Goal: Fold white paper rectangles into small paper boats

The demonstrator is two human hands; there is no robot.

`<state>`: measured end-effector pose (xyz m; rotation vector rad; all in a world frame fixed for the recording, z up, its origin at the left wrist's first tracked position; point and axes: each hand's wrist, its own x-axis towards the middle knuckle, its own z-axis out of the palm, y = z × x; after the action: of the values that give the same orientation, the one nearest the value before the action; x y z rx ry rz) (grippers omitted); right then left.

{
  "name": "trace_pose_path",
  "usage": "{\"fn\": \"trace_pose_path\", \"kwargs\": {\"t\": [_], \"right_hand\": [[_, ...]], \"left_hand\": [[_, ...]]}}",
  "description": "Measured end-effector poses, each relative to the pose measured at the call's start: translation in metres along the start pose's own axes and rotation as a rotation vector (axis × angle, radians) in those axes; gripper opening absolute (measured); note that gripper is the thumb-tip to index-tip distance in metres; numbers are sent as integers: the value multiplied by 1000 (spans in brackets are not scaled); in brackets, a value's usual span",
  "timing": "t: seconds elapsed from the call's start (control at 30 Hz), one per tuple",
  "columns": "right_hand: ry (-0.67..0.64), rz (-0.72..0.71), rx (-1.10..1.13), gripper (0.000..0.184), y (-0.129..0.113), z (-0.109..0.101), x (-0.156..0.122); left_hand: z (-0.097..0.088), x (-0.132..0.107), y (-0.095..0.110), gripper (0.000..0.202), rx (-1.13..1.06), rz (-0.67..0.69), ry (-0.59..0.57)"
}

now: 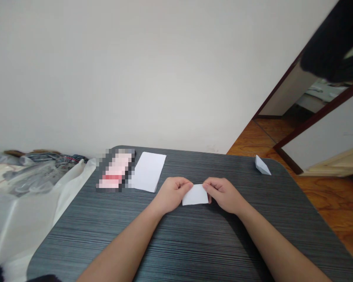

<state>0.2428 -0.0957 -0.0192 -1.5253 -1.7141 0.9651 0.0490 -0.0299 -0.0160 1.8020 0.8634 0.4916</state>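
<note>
A small folded piece of white paper (195, 195) lies at the middle of the dark striped table (170, 243). My left hand (172, 194) pinches its left edge with curled fingers. My right hand (223, 194) pinches its right upper corner in the same way. Both hands rest on the tabletop, with the paper between them.
A stack of white paper sheets (148, 171) lies further back, next to a blurred pink object (115, 170). A small folded paper shape (262, 165) sits at the far right corner. Plastic bags (26, 196) lie left of the table. Wooden floor (335, 199) and a doorway are at the right.
</note>
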Motion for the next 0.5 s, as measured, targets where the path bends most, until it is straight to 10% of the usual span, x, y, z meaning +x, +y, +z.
{"fn": "trace_pose_path", "kwargs": {"t": [0.5], "right_hand": [[13, 71, 153, 27, 15, 0, 0]], "left_hand": [[0, 3, -7, 35, -39, -53, 44]]}}
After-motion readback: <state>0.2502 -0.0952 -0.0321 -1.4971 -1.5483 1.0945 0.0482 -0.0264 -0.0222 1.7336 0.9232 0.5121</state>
